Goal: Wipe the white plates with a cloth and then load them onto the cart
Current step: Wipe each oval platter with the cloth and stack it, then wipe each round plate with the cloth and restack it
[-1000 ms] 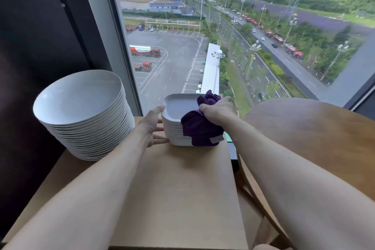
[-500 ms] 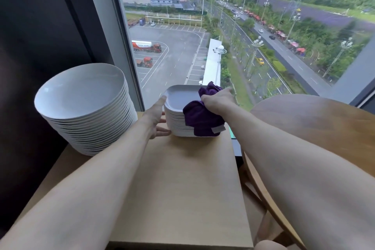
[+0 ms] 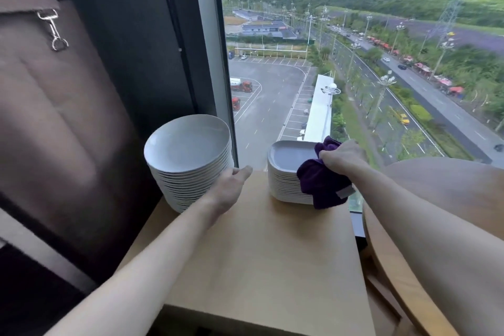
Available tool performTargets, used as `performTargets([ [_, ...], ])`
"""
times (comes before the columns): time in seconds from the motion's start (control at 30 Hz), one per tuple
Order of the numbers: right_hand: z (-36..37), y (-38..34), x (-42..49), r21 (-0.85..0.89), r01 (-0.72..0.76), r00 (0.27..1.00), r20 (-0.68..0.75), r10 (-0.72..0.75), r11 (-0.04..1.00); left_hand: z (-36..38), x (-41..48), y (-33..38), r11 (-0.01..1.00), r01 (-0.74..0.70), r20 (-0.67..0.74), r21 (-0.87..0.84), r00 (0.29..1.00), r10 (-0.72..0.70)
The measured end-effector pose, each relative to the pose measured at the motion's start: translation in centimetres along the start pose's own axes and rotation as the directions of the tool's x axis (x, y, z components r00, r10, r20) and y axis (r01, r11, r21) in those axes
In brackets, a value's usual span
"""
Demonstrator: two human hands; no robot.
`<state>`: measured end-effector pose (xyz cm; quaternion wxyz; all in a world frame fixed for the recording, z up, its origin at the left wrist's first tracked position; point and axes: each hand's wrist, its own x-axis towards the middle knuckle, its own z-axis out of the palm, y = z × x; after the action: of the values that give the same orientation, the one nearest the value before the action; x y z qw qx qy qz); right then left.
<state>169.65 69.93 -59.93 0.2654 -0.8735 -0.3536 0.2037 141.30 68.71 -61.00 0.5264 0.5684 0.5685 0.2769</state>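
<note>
Your right grip clutches one cloth on the square stack; your left grip lies open beside the round stack. Two stacks.

Two stacks of white plates stood on table, at far edge, apart from each other.
- Round stack: far-left, taller, shallow dished plates, neatly nested, top plate bare.
- Square stack: far-right, shorter, rounded corners, raised rims, evenly aligned.
- Purple cloth: bunched, draped over square stack's near-right corner, hung down stack's side almost to table, grey tag at lower edge. Right hand gripped its upper part at top plate's right rim.
</note>
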Motion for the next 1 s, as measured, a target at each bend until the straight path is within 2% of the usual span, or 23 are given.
performTargets([
  [0.07,-0.6,0.0,-0.6,0.017,0.043,0.998,-0.051,-0.042,0.999,-1.8,-1.7,-0.5,0.998,0.006,0.003,-0.065,1.0,-0.005],
  [0.2,-1.5,0.1,-2.2,0.014,0.136,0.977,-0.166,-0.132,0.991,-4.5,-4.8,-1.5,0.986,0.029,-0.079,-0.167,0.996,-0.042],
  [0.33,-1.7,0.2,-4.6,0.06,0.214,0.961,-0.191,-0.199,0.975,-6.2,-7.1,-2.6,0.968,0.047,-0.108,-0.245,0.991,-0.076],
  [0.5,-0.7,1.7,-9.3,0.247,0.256,0.964,-0.141,-0.227,0.935,-7.4,-9.6,-4.5,0.945,0.06,-0.107,-0.321,0.989,-0.099],
  [0.7,2.1,4.2,-15.3,0.375,0.244,0.968,-0.038,-0.248,0.894,-7.1,-12.5,-6.1,0.954,0.048,-0.108,-0.297,0.991,-0.083],
  [1.0,2.7,5.2,-20.2,0.396,0.266,0.955,0.018,-0.297,0.879,-6.3,-16.8,-6.3,0.956,0.041,-0.157,-0.29,0.984,-0.09],
])
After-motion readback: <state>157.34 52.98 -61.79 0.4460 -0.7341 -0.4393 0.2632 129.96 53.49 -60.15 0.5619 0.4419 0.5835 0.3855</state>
